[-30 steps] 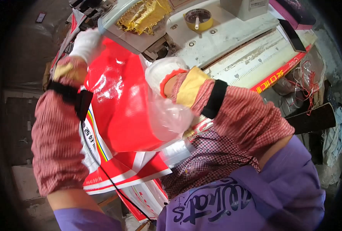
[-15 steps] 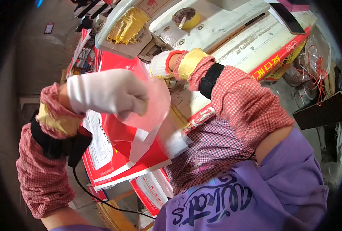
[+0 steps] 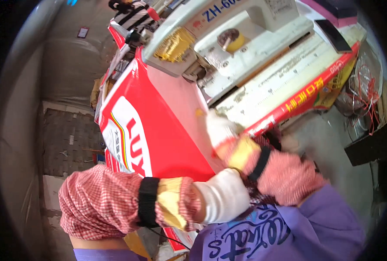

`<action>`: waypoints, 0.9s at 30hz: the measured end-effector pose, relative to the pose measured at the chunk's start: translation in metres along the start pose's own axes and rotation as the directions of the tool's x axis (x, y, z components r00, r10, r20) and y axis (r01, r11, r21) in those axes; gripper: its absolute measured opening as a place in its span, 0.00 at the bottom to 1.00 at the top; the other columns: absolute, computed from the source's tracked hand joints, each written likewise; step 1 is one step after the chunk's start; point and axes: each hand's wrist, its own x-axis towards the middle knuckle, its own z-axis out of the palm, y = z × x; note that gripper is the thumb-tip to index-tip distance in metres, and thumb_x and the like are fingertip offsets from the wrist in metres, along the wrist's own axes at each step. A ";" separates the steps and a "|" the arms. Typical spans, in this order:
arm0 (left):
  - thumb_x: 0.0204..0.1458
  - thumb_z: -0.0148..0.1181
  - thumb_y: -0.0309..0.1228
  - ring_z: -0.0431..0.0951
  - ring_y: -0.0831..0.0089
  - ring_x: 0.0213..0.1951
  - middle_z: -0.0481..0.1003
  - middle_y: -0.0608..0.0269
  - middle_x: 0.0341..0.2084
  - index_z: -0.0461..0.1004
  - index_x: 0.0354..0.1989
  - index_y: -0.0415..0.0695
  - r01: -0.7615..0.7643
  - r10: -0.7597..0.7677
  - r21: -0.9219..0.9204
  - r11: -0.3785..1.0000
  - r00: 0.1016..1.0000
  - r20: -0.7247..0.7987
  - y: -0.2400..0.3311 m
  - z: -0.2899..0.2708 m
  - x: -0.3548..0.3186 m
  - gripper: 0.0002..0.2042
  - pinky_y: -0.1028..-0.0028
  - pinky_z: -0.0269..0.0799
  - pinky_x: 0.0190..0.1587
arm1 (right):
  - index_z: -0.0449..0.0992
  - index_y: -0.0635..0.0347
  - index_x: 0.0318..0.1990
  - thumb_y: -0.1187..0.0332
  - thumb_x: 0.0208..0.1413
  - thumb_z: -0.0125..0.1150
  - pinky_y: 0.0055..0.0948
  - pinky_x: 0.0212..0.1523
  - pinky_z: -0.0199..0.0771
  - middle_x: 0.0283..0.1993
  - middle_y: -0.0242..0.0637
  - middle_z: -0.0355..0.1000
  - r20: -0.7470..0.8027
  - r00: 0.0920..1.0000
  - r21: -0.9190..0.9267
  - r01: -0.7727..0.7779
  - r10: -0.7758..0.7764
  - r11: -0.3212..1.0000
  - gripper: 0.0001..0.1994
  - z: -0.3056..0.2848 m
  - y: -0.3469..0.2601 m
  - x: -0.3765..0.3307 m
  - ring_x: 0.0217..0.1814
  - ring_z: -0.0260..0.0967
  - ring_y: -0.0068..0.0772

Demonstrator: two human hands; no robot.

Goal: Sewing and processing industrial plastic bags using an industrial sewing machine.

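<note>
The left hand (image 3: 226, 195), in a white knitted glove, is in the lower centre of the frame, just below the lower right corner of a shiny red-and-white bag (image 3: 171, 135). Its fingers are turned away from the camera, so whether they grasp the bag or are merely curled, one cannot tell. The right hand (image 3: 220, 129), also gloved in white, is blurred near the middle of the frame, by the bag's right edge, where a pale pink lining (image 3: 178, 93) shows; whether it grips that edge cannot be told either.

The bag fills the centre and left of centre, slanting from the upper left down towards the left hand, with a white printed panel on its left part. Its upper end lies beside the head of a pale grey sewing machine (image 3: 224, 15) at the top of the frame. A ragged yellow cloth (image 3: 174, 45) covers part of the machine's head, and a roll of yellow tape (image 3: 235, 43) sits on the machine's base.

Right of centre runs a worn white table (image 3: 280, 85) with a red strip (image 3: 308, 93) along its front edge. A dark phone (image 3: 331, 35) lies at the upper right, near a purple box (image 3: 335, 11). Tangled red string (image 3: 366, 91) hangs at the right side.

Both forearms wear red checked sleeves (image 3: 102, 195) with black bands (image 3: 148, 201).
</note>
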 end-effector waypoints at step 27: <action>0.33 0.58 0.27 0.75 0.65 0.22 0.71 0.58 0.19 0.75 0.22 0.43 0.289 -0.281 0.018 0.957 0.910 0.305 -0.050 -0.060 -0.040 0.05 0.68 0.70 0.20 | 0.77 0.59 0.26 0.64 0.37 0.58 0.34 0.25 0.70 0.22 0.40 0.72 0.339 0.926 -0.076 0.200 -0.163 0.977 0.10 0.031 -0.012 0.076 0.23 0.70 0.35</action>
